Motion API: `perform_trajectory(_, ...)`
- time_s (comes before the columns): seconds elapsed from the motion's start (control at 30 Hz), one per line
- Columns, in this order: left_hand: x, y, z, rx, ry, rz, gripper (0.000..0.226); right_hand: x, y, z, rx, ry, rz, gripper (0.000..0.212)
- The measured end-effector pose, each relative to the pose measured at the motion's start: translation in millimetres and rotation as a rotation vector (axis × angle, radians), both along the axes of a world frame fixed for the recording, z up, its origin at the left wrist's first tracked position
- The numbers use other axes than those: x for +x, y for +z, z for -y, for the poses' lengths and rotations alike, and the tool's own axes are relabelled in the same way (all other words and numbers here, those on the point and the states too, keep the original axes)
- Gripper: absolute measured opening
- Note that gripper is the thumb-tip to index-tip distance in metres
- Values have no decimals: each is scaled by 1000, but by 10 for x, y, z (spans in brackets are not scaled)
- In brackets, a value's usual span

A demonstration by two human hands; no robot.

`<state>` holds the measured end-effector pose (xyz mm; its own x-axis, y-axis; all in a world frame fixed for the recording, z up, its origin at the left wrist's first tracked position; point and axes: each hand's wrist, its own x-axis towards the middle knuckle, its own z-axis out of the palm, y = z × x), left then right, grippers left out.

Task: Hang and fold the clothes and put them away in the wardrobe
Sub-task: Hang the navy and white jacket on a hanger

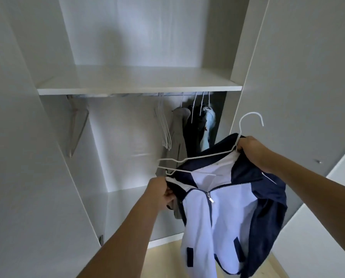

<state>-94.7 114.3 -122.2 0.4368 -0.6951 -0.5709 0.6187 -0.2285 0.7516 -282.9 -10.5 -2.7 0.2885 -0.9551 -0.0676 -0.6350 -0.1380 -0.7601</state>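
I stand in front of the open wardrobe [139,91] with a white and navy zip jacket [223,209] held up between my hands. My left hand [161,192] pinches the jacket's collar edge at its left side, fingers curled round the cloth. My right hand [252,150] is clamped on the far side of the collar together with the neck of a white wire hanger [197,157], whose hook rises above my knuckles. The hanger's left shoulder sticks out bare beyond the cloth; its right arm runs inside the jacket. The zip is partly closed, and the body of the jacket hangs down toward the pale wood floor [167,249] by the wardrobe's lower right corner.

Under the wardrobe's shelf, a rail [131,94] runs across. A few bare white hangers [164,125] hang near its middle. Toward the right end hang a grey garment [177,137], a dark one [193,129] and a light blue one [208,125], close together.
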Motion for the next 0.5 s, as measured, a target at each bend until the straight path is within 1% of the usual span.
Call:
perform_trajectory(0.07, 129, 138, 32, -32, 26, 24, 19, -134, -124, 41, -71, 4, -36, 19)
perform_trajectory(0.13, 214, 269, 47, -51, -17, 114, 16, -255, -224, 71, -125, -17, -92, 21)
perform_trajectory(0.2, 292, 383, 81, -48, -74, 240, 22, -336, -278, 83, -164, -2, -153, 25)
perform_trajectory(0.23, 333, 428, 111, -17, -113, 378, 26, -353, -303, 74, -185, 15, -196, 27)
perform_trajectory(0.3, 373, 531, 152, 60, -150, 712, 34, -336, -354, 23, -254, 54, -371, 30)
perform_trajectory(0.37, 337, 660, 148, 33, -147, 897, 37, -265, -397, -60, -350, 81, -544, 33)
perform_trajectory(0.43, 194, 794, 138, -9, -208, 1074, 29, -150, -415, -123, -394, 84, -571, 36)
perform_trajectory(0.47, 76, 866, 135, -15, -269, 1145, 25, -83, -416, -137, -376, 82, -536, 37)
perform_trajectory(0.5, -45, 904, 138, -28, -341, 1197, 26, -9, -412, -149, -347, 84, -468, 36)
